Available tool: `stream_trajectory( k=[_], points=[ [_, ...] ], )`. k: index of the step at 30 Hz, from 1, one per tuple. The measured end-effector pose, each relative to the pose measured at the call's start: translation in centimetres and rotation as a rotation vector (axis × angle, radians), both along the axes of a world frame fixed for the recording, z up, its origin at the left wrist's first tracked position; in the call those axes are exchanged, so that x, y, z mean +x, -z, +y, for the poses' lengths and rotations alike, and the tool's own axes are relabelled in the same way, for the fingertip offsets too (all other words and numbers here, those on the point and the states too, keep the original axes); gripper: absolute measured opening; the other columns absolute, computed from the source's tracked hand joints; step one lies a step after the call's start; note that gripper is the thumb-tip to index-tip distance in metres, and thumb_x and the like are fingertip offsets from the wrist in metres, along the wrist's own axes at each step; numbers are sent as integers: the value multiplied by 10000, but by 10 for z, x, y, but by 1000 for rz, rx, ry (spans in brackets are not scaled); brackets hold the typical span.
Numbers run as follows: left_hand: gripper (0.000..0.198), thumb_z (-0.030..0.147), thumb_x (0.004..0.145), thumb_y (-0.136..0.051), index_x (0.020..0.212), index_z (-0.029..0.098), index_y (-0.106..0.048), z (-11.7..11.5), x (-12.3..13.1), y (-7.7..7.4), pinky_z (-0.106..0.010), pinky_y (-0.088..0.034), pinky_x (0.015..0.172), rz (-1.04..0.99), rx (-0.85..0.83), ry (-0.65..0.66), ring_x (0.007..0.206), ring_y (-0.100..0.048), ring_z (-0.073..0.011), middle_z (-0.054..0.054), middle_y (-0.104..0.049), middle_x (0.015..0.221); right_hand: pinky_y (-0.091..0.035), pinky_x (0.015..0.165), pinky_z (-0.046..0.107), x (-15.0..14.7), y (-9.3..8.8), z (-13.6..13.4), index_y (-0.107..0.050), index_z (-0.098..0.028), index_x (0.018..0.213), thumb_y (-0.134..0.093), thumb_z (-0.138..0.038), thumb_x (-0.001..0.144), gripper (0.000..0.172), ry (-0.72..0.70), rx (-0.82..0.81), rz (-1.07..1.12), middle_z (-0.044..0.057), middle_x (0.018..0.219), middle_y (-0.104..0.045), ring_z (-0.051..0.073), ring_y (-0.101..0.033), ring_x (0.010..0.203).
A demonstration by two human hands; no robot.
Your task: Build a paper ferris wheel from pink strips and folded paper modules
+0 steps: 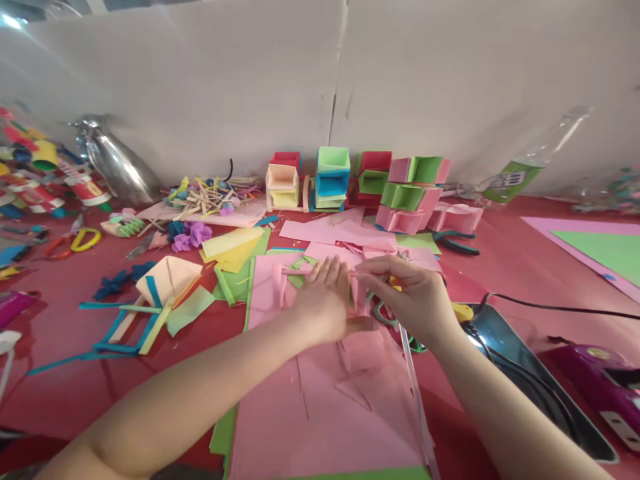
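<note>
Here, hands (324,297) on paper (327,417), cable (531,375) in tray (507,333)

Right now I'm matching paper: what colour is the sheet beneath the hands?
The sheet is pink; head view.

Bare forearms (200,377) angled inward, left hand (324,297) flat, palm down, right hand (413,290) in a pinch

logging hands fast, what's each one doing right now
Left hand: open, fingers extended flat over the narrow pink paper strip.
Right hand: closed, thumb and forefinger apparently pinching the strip's right end.
</note>
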State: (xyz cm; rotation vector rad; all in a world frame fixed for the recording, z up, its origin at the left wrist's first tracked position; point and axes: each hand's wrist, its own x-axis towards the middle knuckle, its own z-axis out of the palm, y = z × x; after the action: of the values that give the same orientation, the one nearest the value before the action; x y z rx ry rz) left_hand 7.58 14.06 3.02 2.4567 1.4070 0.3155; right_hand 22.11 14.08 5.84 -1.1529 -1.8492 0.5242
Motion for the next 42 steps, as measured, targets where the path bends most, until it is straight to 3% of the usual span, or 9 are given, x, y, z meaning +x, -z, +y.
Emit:
stream_trajectory(
  k=[6, 17, 27, 36, 42],
  points=[
    [829, 670, 795, -344, 1325, 33, -312, 12, -8, 15, -451, -159, 1105, -59, 40, -11, 1343, -223, -311, -220, -309, 1423, -496, 701, 295, -2, 1, 3, -681, -218, 771, -602, -273, 767, 97, 45, -5, 3, 9, 812, -699, 164, -631, 750],
    [894, 732, 776, -229, 1371, 65, -258, 10, -9, 32, -427, -155, 1107, -28, 99, -23, 1368, -158, -272, -176, -222, 1469, -479, 714, 277, -7, 3, -2, -688, -211, 688, -608, -157, 728, 104, 77, 104, -8, -12, 744, -703, 141, -629, 716],
    [838, 687, 797, -300, 1347, 55, -296, 6, -10, 29, -430, -153, 1114, -28, 112, -13, 1368, -153, -274, -185, -236, 1463, -491, 662, 265, -7, 5, -3, -702, -196, 744, -592, -195, 745, 110, 50, 26, 7, 1, 756, -699, 138, -629, 696],
    [877, 699, 784, -311, 1377, 56, -239, 6, -10, 27, -458, -170, 1108, -11, 65, -32, 1369, -140, -285, -183, -212, 1471, -480, 820, 298, -3, 5, -7, -685, -210, 967, -632, -250, 734, 242, 22, -6, -39, 26, 966, -691, 165, -620, 908],
    [824, 651, 801, -362, 1351, 43, -273, 5, -10, 28, -435, -168, 1110, 0, 86, -34, 1364, -164, -286, -203, -254, 1452, -491, 673, 267, -3, 7, -4, -695, -194, 880, -616, -303, 752, 186, 49, -64, -7, 16, 832, -706, 138, -633, 715]
  ],
)
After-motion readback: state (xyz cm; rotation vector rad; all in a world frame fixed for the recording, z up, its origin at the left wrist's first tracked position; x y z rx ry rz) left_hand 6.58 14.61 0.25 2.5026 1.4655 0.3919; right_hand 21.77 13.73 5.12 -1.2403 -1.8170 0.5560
